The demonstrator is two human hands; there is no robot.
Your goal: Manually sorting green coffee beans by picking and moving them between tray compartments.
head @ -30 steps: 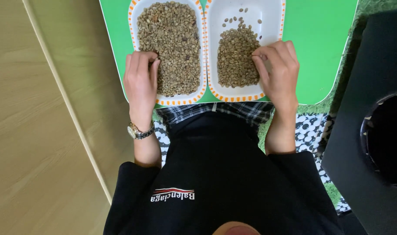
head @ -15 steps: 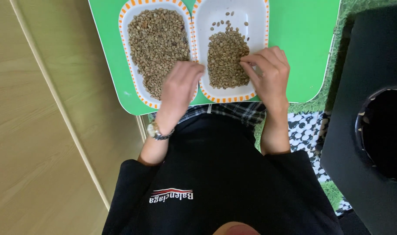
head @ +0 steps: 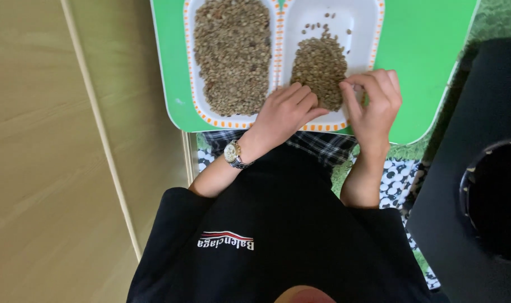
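- Head view, far left: a tan wooden surface (head: 37,157) runs the whole height of the frame, bare and wide, with a pale seam slanting down through it.
- A green tray (head: 429,62) lies across the top; its left rim stops just short of the wood and its right corner reaches a black block (head: 479,112). The tray's right part is bare green.
- Two white trays with orange-dashed rims sit side by side on it, touching along the middle.
- The left white tray (head: 189,67) is nearly covered by a deep bed of brownish-green beans (head: 233,56).
- The right white tray (head: 362,22) holds a smaller heap of beans (head: 320,64), with a few strays toward the far end and white floor showing around them.
- My left hand (head: 283,112), watch (head: 233,153) on the wrist, lies palm down on the near edge of the smaller heap, fingers loosely curled, gripping nothing I can see.
- My right hand (head: 373,101) hovers just beside that heap, fingertips pinched together; whether a bean sits between them I cannot tell.
- Far right, a round black opening (head: 493,196) is set in the block.
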